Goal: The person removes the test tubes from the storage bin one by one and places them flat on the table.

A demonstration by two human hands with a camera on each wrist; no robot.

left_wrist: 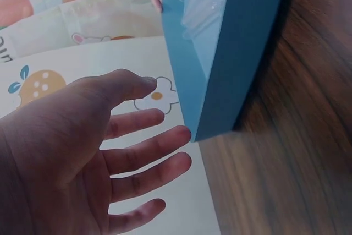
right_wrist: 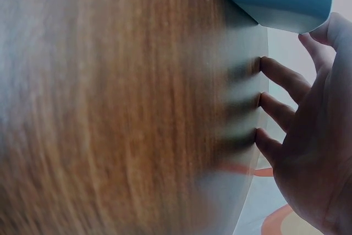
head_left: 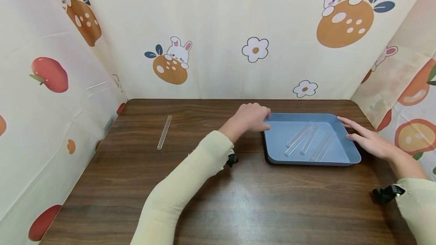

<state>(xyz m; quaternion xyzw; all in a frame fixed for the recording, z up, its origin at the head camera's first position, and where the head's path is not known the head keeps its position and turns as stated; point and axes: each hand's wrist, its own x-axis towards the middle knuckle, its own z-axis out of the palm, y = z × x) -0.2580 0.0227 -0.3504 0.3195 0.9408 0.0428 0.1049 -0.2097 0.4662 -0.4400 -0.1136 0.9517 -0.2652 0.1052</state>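
Note:
A blue rectangular tray sits on the right part of the table, with several clear test tubes lying slantwise in it. My left hand is at the tray's back left corner. In the left wrist view its fingers are spread and gently bent, with nothing in the palm. At the tray's right side is my right hand, fingers extended along the rim. The right wrist view has its thumb and index finger right at the tray's corner, other fingertips close over the tabletop. One more clear tube lies at the left.
The brown wood-grain table meets a printed curtain at the back and both sides. Small black cameras are strapped at the wrists, beside the cream sleeves.

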